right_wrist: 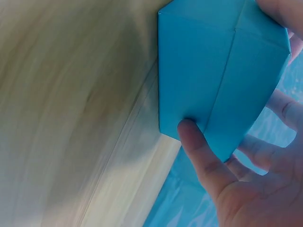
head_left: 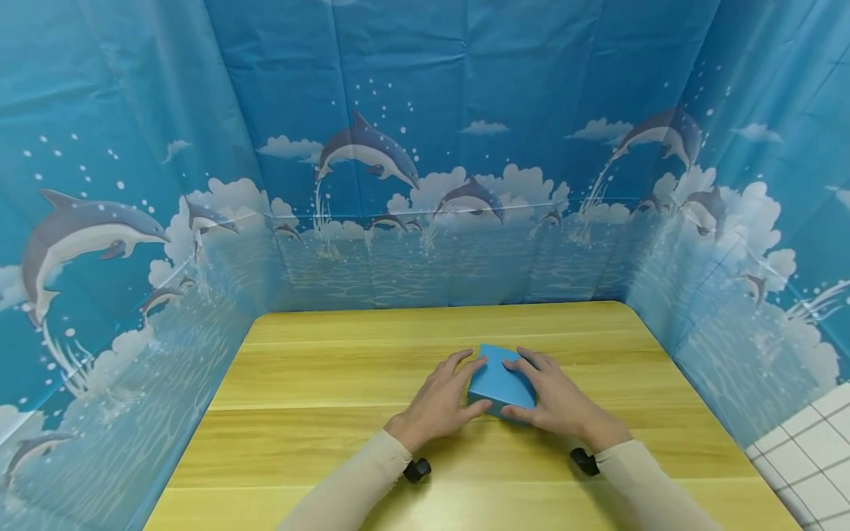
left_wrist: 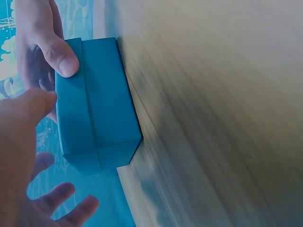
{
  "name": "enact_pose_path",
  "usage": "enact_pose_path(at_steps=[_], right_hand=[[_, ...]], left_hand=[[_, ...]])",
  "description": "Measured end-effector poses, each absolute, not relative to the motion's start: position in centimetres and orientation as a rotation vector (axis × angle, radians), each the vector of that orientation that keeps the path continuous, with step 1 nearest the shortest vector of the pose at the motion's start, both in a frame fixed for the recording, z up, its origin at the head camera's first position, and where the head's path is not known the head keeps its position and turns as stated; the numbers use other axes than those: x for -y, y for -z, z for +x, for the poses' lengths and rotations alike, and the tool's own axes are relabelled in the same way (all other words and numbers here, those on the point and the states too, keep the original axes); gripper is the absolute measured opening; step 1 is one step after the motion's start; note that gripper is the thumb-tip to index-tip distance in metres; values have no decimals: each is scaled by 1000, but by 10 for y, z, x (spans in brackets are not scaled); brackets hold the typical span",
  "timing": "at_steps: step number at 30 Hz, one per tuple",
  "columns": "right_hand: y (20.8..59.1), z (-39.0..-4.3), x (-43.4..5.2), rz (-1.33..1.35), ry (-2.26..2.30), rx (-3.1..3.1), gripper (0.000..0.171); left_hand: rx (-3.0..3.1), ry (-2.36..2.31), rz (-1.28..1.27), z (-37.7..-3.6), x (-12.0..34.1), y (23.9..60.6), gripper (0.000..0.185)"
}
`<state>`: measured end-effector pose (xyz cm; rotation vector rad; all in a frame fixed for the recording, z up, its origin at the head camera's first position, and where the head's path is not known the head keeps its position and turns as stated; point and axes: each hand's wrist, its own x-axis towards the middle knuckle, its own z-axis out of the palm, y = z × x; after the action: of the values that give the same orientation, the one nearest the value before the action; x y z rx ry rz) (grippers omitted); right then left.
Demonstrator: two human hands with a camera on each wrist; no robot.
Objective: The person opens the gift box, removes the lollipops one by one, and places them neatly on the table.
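A blue box sits on the wooden worktop, a little right of centre and nearer the front edge, turned at an angle so one corner points away from the person.

The left hand lies against the box's left side. Its fingers are fairly straight and spread along that face, with the thumb touching the near lower corner. In the left wrist view the box shows a folded seam along its top, and the left hand is loose and splayed beside it rather than wrapped around it.

The right hand flanks the box's right side, fingers reaching up along the top edge and thumb laid at the near corner. In the right wrist view its thumb presses on the box close to a seam, while the other fingers curve round the far side, so this hand grasps the box.

Both sleeves are pale, and a dolphin-printed blue curtain surrounds the worktop on three sides.
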<state>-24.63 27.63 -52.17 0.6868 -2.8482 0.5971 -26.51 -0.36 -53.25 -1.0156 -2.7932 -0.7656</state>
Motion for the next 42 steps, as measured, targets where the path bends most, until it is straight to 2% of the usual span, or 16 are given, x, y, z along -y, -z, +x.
enact_pose_path(at_steps=[10, 42], right_hand=[[524, -245, -263, 747, -648, 2870, 88], [523, -249, -230, 842, -767, 2919, 85]], left_hand=[[2815, 685, -1063, -266, 19, 536, 71], [2818, 685, -1065, -256, 62, 535, 71]])
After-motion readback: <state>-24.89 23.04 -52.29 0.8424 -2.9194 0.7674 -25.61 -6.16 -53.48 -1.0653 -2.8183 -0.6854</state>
